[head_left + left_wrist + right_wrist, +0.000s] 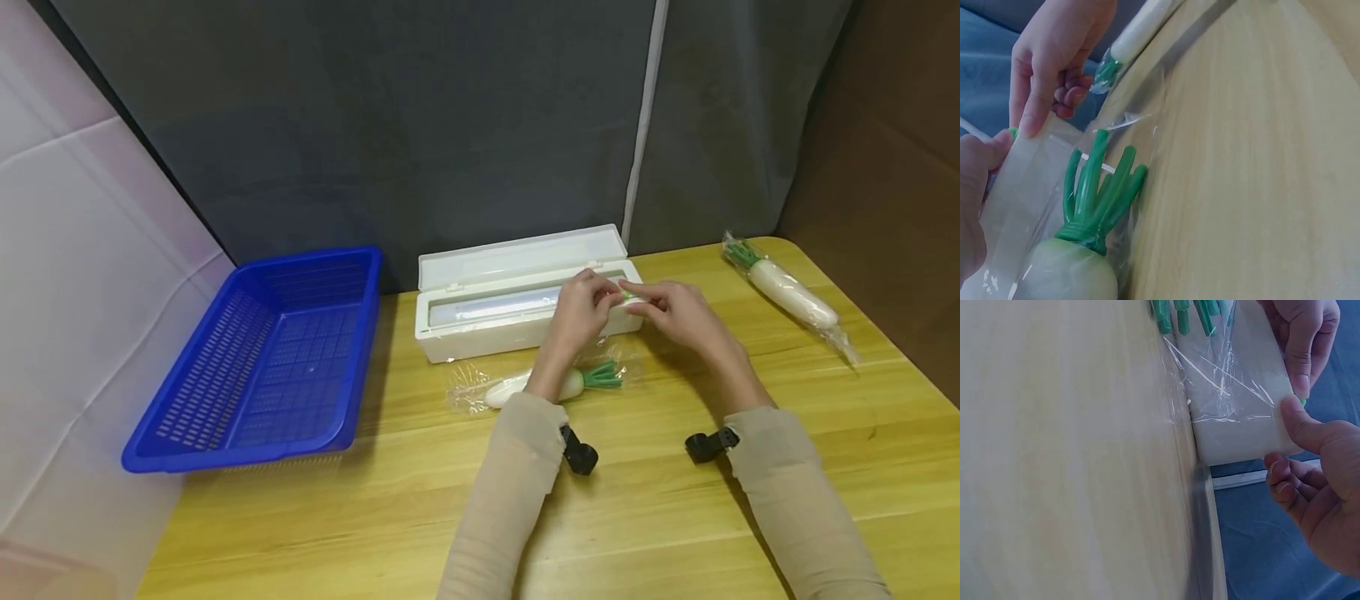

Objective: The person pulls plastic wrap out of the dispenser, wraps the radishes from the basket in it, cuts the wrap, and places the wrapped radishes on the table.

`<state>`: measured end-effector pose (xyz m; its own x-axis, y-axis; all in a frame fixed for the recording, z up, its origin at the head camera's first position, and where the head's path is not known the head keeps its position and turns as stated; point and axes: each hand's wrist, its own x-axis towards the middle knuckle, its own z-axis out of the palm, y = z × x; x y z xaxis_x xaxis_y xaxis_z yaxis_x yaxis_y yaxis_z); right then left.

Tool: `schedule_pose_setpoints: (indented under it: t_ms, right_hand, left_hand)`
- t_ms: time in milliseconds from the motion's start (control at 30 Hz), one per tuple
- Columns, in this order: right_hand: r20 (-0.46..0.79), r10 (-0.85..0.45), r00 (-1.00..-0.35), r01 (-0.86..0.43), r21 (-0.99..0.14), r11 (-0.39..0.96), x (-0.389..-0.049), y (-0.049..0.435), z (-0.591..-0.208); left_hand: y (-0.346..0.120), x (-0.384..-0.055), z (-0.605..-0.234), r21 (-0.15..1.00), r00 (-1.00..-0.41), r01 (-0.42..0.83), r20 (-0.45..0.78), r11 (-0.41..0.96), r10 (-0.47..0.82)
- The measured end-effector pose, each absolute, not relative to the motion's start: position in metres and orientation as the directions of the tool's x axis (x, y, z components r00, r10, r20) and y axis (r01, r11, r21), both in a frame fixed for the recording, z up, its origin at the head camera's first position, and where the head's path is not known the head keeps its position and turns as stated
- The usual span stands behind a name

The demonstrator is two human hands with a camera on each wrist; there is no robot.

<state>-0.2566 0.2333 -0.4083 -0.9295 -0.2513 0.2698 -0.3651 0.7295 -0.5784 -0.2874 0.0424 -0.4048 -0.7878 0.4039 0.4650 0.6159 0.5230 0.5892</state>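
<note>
A long white cling film box [480, 337] lies with its lid [525, 254] flipped back, showing a shiny film roll [495, 306] inside. At its right end my left hand [581, 304] pinches a small green piece [1302, 401], largely hidden by fingertips. My right hand [678, 312] grips the box's front rim at that same end, thumb outside and index finger behind, right by the green piece. In front of the box a white radish [510, 387] with green stalks [1094, 200] lies in clear plastic wrap, partly hidden under my left wrist.
A blue plastic basket [348, 392] with slotted walls stands at the left of the wooden table [360, 533]. A second wrapped radish [791, 292] lies at the right, near the table's edge. Behind the box hangs a dark grey curtain [420, 125].
</note>
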Motion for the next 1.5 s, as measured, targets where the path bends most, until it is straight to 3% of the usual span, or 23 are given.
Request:
schedule_pose_setpoints:
  t_ms: [233,633,900,1167,1500]
  right_hand:
    - [0.259,-0.252,-0.932,-0.359,-0.578,0.733,-0.257,0.231,-0.409]
    - [0.26,-0.234,-0.937,-0.345,-0.574,0.742,-0.256,0.231,-0.406]
    - [0.267,-0.224,-0.937,-0.341,-0.575,0.744,-0.256,0.232,-0.409]
    - [0.284,-0.227,-0.931,-0.355,-0.568,0.743,-0.257,0.234,-0.409]
    - [0.278,-0.229,-0.933,-0.353,-0.576,0.738,-0.257,0.234,-0.409]
  left_hand:
    - [0.038,-0.283,-0.405,0.517,-0.813,0.574,0.453,0.635,0.366]
    - [0.028,-0.288,-0.404,0.61,-0.804,0.595,0.443,0.523,0.397]
    - [0.023,-0.283,-0.402,0.471,-0.796,0.595,0.456,0.651,0.397]
    - [0.011,-0.284,-0.403,0.557,-0.783,0.621,0.469,0.551,0.409]
    - [0.006,-0.276,-0.406,0.489,-0.787,0.603,0.492,0.63,0.371]
